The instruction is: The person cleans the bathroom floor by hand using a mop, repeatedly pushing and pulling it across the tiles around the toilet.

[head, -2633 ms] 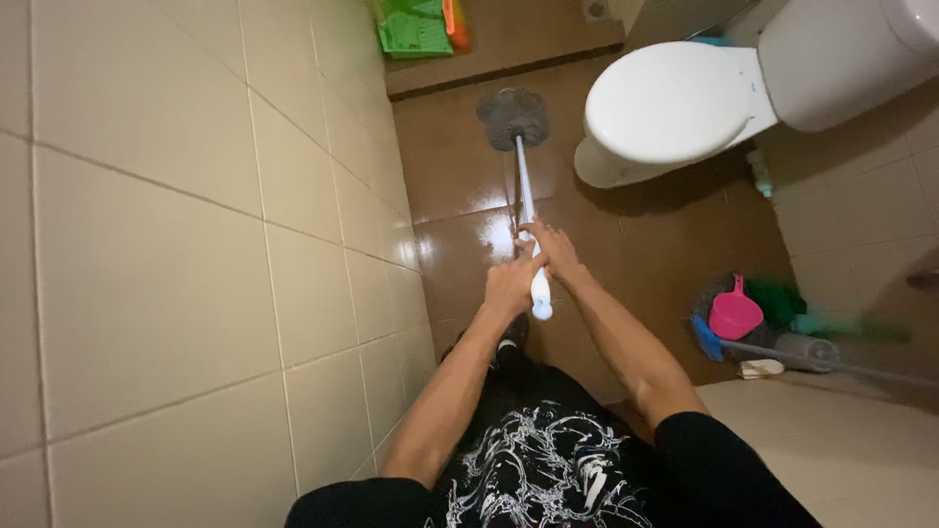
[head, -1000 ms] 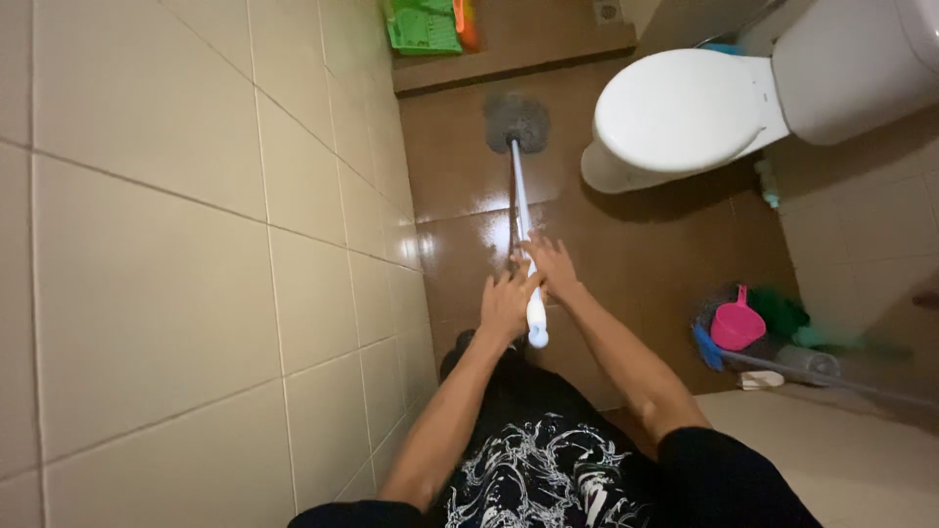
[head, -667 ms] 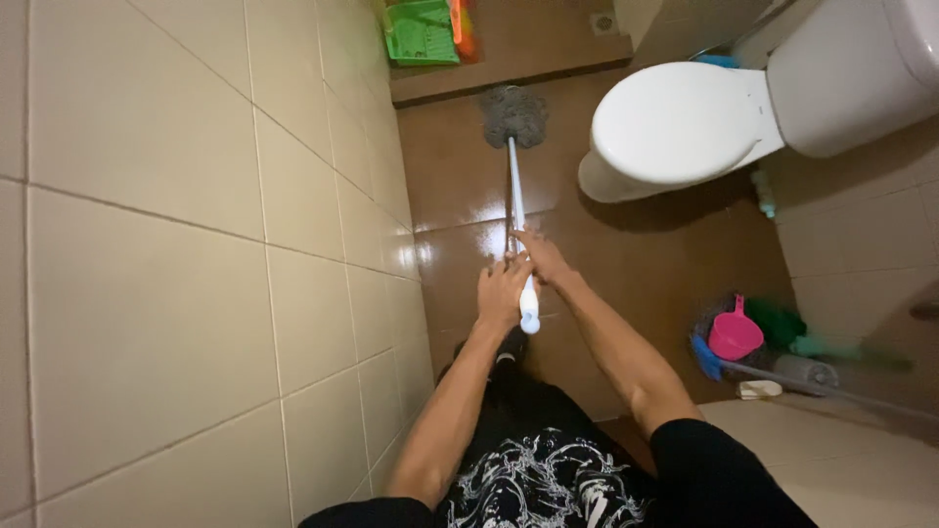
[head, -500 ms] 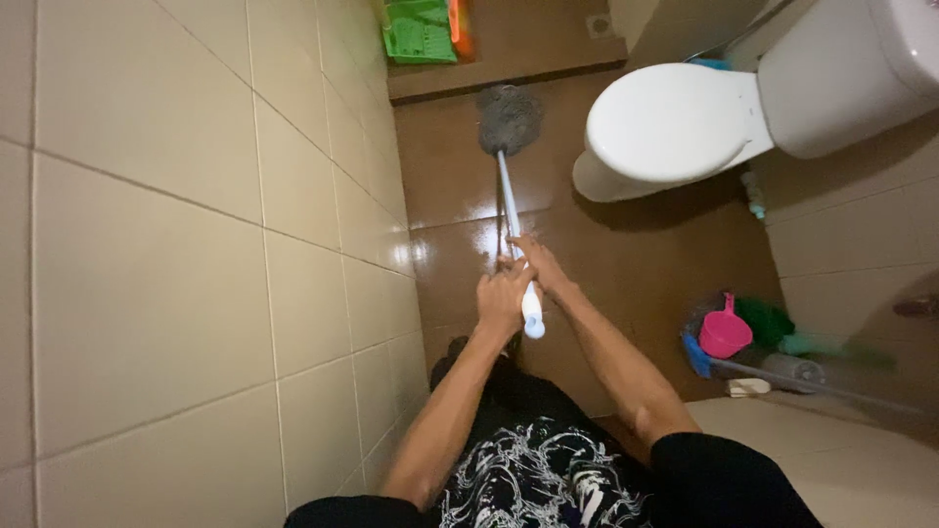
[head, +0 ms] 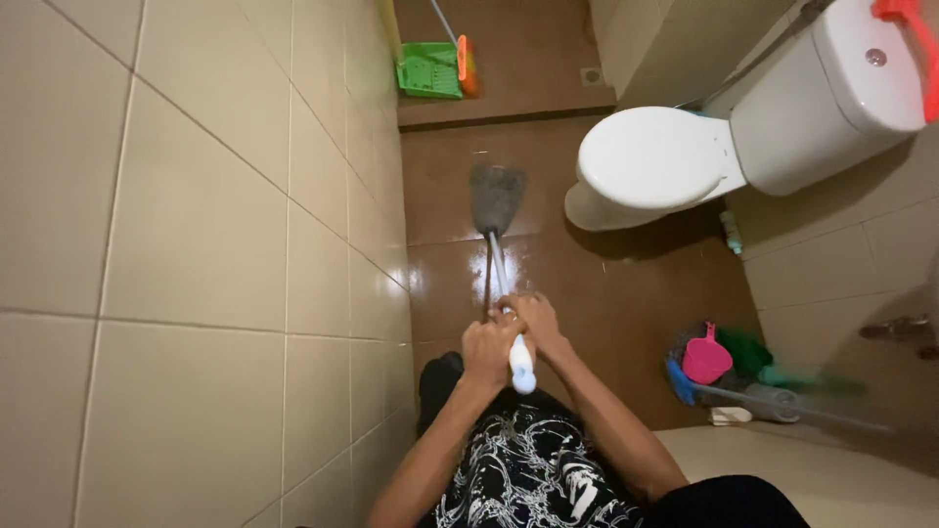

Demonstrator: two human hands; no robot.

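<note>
The long white-handled mop [head: 496, 284] runs straight out in front of the person, its pole lying along the line from their body toward the far end of the narrow room. Its grey stringy head [head: 495, 196] rests flat on the wet, glossy brown tiled floor [head: 626, 284], well ahead of both hands and just to the left of the white toilet [head: 650, 161] with its lid down. The left hand [head: 484, 350] is curled tight round the pole close to its rounded white end cap, nearer the body. The right hand [head: 536, 321] sits just beyond it, touching it, fingers wrapped over the shaft, so it is the nearer of the two to the mop head. Neither hand is spread. The cream tiled wall [head: 196, 254] stands close on the left. Off to the right, a pink plastic scoop [head: 704, 358] lies among other cleaning things against the wall, well apart from the mop.
</note>
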